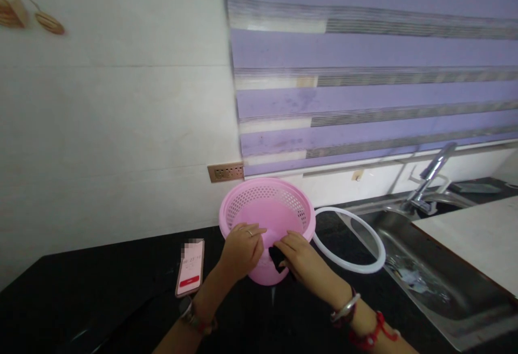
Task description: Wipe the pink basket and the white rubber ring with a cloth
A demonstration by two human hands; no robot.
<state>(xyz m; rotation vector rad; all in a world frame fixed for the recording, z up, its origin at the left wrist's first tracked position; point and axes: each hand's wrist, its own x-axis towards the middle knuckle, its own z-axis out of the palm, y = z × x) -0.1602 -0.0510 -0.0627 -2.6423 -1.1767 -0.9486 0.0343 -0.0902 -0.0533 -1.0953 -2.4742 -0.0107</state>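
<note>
A round pink plastic basket [267,211] with a perforated upper wall stands on the black countertop against the wall. My left hand [244,246] is at its near left rim, fingers bent together and pointing right; whatever lies beneath them is hidden. My right hand [297,251] is at the near right rim, closed on a crumpled black material [277,257] that hangs in front of the basket. I cannot tell whether this is plastic or cloth. To the right, a white plastic ring [376,240] leans close to the basket, partly over the sink's edge.
A phone [190,267] with a lit screen lies left of my hands. On the right is a steel sink [392,235] with a tap [431,176] and clear wrapping inside. A pale board [477,230] covers part of the sink. A socket panel [225,172] sits behind the basket.
</note>
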